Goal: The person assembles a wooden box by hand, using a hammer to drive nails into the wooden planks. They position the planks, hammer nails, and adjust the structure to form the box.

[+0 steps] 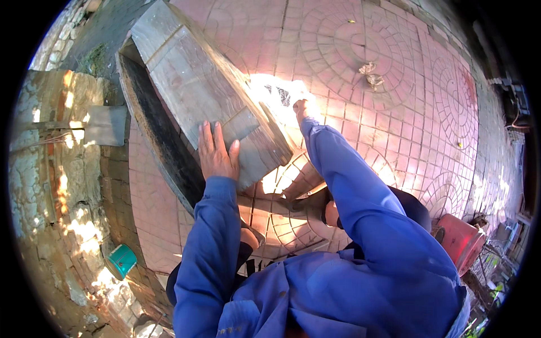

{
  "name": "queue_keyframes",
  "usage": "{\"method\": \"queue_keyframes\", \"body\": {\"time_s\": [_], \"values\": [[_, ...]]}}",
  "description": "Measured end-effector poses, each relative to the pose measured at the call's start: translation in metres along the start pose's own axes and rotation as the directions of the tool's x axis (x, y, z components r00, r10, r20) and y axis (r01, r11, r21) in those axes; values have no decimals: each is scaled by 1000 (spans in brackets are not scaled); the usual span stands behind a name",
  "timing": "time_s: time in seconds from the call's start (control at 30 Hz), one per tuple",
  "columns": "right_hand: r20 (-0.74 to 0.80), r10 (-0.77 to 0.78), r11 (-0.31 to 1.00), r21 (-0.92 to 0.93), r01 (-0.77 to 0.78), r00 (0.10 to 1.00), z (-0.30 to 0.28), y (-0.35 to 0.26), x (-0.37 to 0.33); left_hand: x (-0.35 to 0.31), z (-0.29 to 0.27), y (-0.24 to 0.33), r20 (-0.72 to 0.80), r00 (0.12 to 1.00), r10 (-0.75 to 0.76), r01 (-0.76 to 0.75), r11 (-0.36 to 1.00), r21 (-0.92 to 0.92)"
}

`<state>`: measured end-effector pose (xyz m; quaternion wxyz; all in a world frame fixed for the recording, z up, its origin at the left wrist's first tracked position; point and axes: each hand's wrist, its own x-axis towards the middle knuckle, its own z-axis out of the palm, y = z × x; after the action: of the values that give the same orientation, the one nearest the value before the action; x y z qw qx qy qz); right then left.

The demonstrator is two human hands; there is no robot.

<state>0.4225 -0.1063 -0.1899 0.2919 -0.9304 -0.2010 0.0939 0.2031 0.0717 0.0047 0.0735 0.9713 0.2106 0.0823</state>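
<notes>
My left hand (218, 152) lies flat with fingers spread on a weathered wooden board (197, 79). The board rests over a long wooden trough (147, 104), leaving its dark inside partly open along the left side. Stretched forward past the board's right edge, my right hand (301, 109) is at a glaring sunlit patch. Touching or just beside it is a white, crumpled-looking thing with dark markings (277, 94), perhaps a plastic bag. Glare washes out the fingers of that hand, so what they hold, if anything, is hidden.
Pink patterned paving (338, 62) spreads around the trough, with dry leaf-like scraps (372, 78) farther off. A worn wall (51, 186) runs along the left, near a teal bucket (120, 261). At the right stands a red bucket (460, 242) beside clutter.
</notes>
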Motion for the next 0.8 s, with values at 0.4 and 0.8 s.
{"method": "queue_keyframes", "body": {"time_s": [0.4, 0.8], "values": [[132, 132, 896, -441, -61, 983, 52, 8, 78, 3, 0, -1, 8, 1000, -6, 7, 996, -84], [202, 209, 960, 145, -241, 957, 13, 1, 49, 4, -1, 0, -21, 1000, 13, -15, 996, -86]]}}
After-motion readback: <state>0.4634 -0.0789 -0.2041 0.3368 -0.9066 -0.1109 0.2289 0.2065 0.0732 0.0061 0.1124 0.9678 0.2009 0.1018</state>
